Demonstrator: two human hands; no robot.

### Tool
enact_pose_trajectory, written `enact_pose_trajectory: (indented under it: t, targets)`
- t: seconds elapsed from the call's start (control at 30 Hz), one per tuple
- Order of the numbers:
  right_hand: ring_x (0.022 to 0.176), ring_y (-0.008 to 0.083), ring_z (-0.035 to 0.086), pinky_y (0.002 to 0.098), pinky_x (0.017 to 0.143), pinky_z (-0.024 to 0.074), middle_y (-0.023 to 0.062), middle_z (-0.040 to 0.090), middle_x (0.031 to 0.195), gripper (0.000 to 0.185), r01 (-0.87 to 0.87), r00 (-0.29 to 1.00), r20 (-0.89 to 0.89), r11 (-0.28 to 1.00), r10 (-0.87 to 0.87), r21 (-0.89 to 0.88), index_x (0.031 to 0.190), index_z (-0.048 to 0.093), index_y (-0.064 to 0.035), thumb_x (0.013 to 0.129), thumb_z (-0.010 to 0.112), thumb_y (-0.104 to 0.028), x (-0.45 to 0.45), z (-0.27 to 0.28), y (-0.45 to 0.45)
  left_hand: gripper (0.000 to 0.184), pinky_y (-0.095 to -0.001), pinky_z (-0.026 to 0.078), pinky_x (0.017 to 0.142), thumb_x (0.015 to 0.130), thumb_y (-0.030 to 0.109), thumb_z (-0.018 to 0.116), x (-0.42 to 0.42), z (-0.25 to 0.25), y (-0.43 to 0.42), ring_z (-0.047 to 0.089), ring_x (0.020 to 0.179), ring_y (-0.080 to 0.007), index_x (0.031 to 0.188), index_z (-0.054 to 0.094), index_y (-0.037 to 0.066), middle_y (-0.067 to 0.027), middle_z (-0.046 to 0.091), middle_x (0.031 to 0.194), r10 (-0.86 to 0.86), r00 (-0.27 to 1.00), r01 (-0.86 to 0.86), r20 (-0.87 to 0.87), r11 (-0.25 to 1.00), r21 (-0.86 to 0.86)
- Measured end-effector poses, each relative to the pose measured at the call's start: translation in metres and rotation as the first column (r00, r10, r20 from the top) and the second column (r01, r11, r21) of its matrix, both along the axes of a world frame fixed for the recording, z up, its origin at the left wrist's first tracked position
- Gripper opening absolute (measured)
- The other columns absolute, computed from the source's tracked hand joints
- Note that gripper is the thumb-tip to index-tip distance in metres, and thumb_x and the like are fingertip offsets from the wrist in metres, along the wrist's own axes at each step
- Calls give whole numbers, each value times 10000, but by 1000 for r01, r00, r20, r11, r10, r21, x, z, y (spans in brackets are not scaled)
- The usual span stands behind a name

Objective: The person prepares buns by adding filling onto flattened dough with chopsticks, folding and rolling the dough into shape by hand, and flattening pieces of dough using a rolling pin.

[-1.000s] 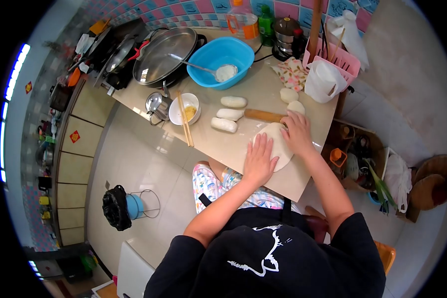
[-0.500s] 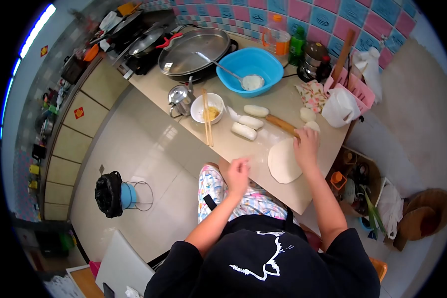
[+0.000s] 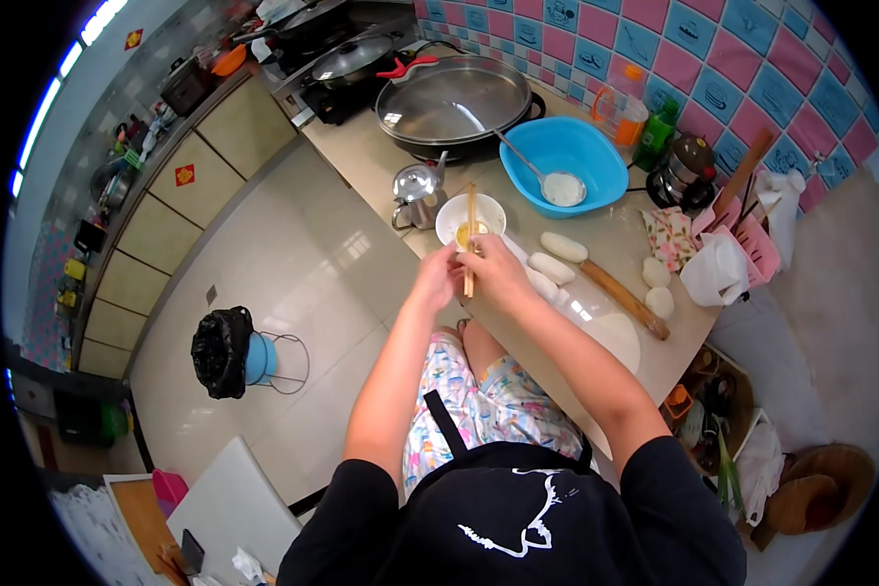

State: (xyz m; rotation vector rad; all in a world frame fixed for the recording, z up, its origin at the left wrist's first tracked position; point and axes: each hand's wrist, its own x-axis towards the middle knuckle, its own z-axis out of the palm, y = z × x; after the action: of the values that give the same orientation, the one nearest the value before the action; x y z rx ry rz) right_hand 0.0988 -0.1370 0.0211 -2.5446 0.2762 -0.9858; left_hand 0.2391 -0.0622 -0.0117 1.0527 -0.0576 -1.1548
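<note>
Both hands meet at the near side of a white bowl (image 3: 494,210) with yellowish contents. A pair of wooden chopsticks (image 3: 472,200) lies across the bowl, and my right hand (image 3: 498,272) has its fingers closed around their near part. Just left of them, my left hand (image 3: 438,277) is closed with curled fingers near the rim; what is in them is hidden. A flat round sheet of dough (image 3: 610,342) lies by my right forearm, partly covered by it. The wooden rolling pin (image 3: 627,301) rests beyond the sheet, beside white dough rolls (image 3: 552,268).
Behind the bowl stand a steel teapot (image 3: 418,191), a large lidded electric pan (image 3: 454,101) and a blue basin (image 3: 581,156) with a ladle (image 3: 563,188). Dough balls (image 3: 658,302), a pink basket (image 3: 755,244) and a white bag (image 3: 715,269) are at the right.
My right hand has left the rolling pin and dough sheet and moved left to the chopsticks. My left hand has moved up to the bowl. The camera view has shifted.
</note>
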Motion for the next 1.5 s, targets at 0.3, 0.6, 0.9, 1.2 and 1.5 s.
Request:
enact_pose_trajectory:
  t: [0.3,0.6,0.9,1.2,1.5]
  targets:
    - [768,271,583,336,684,478,133,564,881,91,55,938,254,826,-235,560,930,595,-18,839,602,-17,-68,69,9,427,-424,596,719,824,-47,430,-43,38,-7,628,962,-341,1231,300,-47,-224,509,1151,98,966,-100,241,995,-6]
    - [668,237,556,324,608,436,98,548,729,65,202,957,96,863,-276,464,836,593,-9,842,624,-66,-158,119,26,568,-383,589,677,753,-19,488,-122,70,47,626,946,-273,1272,261,20,-166,489,1182,-76,955,98,288,993,-63]
    - [605,193,532,322,555,404,96,542,672,206,260,935,50,775,-351,576,766,550,-7,908,574,-153,-236,98,52,624,-387,591,755,722,40,510,-203,55,46,616,1018,-277,1306,291,58,-145,506,1209,-256,957,282,133,930,-236]
    - [601,110,591,248,565,469,42,567,673,303,247,948,-57,615,-312,749,783,539,-8,958,538,-255,-282,106,0,626,-372,600,740,733,104,532,-211,47,44,641,987,-247,1326,342,40,-146,544,1177,-499,859,508,112,857,-86]
    - [632,127,628,253,587,508,37,574,740,291,119,988,-63,426,-144,897,820,543,-21,968,513,-269,-283,82,-13,637,-347,578,775,744,94,580,-210,45,23,581,1065,-202,1334,348,44,-109,481,1242,-510,816,544,272,837,-61]
